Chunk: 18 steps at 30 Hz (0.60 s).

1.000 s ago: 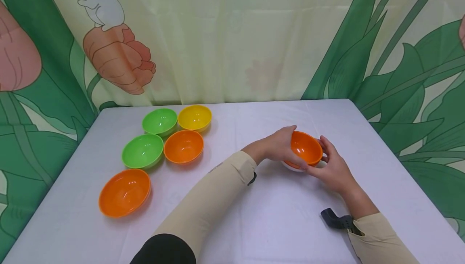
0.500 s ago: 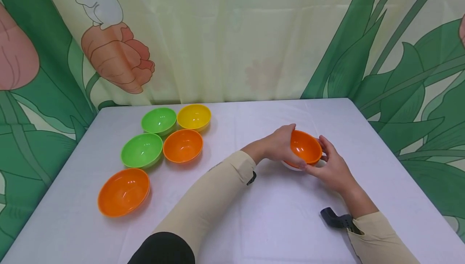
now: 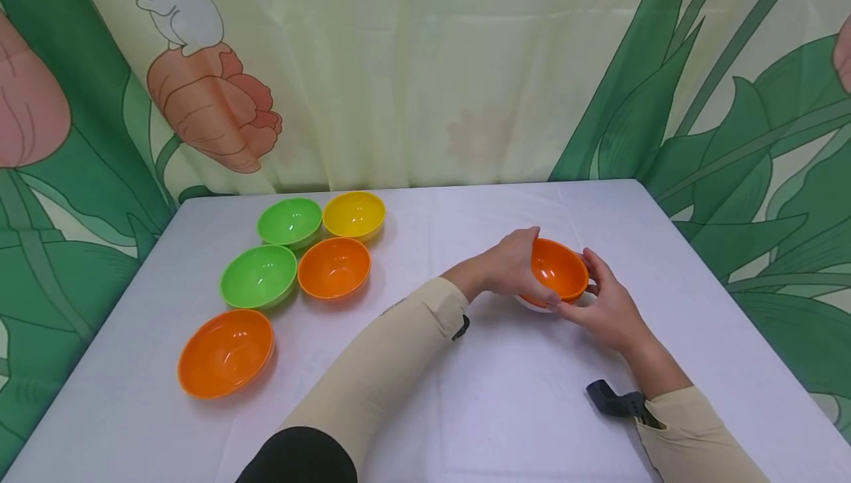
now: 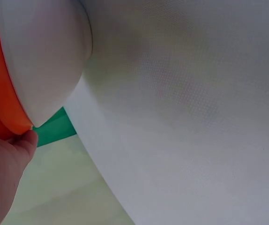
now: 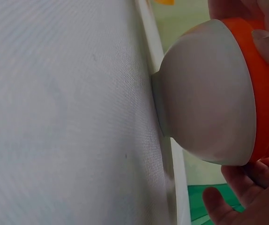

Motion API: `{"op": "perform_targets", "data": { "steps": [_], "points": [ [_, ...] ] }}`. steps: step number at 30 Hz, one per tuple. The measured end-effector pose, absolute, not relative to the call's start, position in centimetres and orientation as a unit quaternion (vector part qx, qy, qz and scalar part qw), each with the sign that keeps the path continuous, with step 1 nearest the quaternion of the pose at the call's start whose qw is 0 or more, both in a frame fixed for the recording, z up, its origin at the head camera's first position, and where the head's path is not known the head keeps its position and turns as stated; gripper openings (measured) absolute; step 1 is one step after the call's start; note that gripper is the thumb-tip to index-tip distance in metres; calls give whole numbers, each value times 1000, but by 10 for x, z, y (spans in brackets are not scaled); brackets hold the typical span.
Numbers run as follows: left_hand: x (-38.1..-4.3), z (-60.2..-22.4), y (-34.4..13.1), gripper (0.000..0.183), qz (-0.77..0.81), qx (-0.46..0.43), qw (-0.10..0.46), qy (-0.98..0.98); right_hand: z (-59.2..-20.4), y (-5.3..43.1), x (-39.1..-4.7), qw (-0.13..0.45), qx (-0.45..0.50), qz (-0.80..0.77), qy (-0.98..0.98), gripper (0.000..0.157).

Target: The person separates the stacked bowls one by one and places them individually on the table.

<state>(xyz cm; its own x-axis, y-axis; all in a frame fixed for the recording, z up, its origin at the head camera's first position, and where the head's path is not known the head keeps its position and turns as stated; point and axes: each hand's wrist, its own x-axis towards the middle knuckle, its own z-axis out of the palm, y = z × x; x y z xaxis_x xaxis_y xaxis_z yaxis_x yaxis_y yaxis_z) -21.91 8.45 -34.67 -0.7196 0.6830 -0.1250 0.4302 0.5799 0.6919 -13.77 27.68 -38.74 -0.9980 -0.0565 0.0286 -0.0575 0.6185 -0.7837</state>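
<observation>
On the right part of the table, an orange bowl sits in a stack with a white bowl underneath. The right wrist view shows two orange rims above the white bowl, whose foot stands on the cloth. My left hand grips the orange bowl's left side, thumb in front; in the left wrist view a finger meets the orange rim. From the right, my right hand holds the same bowl between thumb and fingers. The bowls' insides below the top one are hidden.
At left stand two green bowls, a yellow bowl, a smaller orange bowl and a larger orange bowl nearer the front. A printed curtain hangs behind the white-clothed table.
</observation>
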Motion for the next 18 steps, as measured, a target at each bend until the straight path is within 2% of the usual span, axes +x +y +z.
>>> {"op": "perform_targets", "data": {
  "steps": [11, 18],
  "points": [
    [-219, -349, 85, 102, 358, 325, 178, 857, -389, 277, -136, 15, 44, 430, -902, 108],
    [-218, -345, 84, 109, 335, 328, 180, 865, -389, 276, -134, 18, 42, 428, -902, 110]
  ]
}}
